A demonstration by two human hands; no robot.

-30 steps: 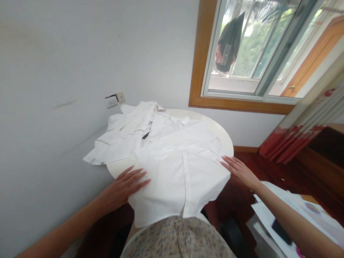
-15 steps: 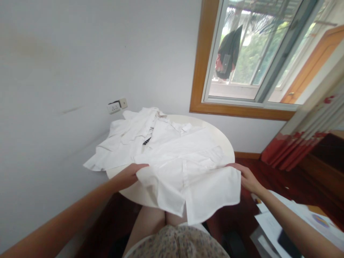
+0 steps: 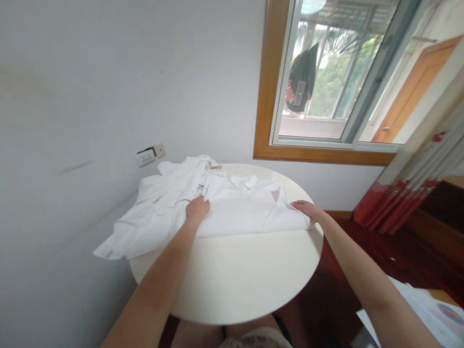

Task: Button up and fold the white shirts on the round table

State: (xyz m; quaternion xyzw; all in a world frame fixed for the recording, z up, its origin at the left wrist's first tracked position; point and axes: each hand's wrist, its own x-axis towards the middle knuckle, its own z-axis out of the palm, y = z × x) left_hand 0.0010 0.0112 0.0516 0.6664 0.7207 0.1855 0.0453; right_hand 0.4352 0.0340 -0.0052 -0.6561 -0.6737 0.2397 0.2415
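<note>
A white shirt (image 3: 246, 210) lies folded over on the round table, its straight folded edge facing me. My left hand (image 3: 197, 208) is closed on the shirt's left end; the fingertips are hidden in the cloth. At the other end, my right hand (image 3: 306, 210) pinches the shirt near the table's right rim. Another white garment (image 3: 155, 203), crumpled, lies on the left next to the shirt and hangs over the table's left edge. A small dark patterned strip shows between the two just beyond my left hand.
The round white table (image 3: 242, 280) stands against the wall with a socket (image 3: 146, 157) at the back left. A wood-framed window (image 3: 264, 150) is behind it. Papers (image 3: 424, 304) lie low at the right, near a curtain (image 3: 391, 198).
Both hands have moved away from me with the shirt's near edge, folding it over onto the rest. The front of the table now shows bare.
</note>
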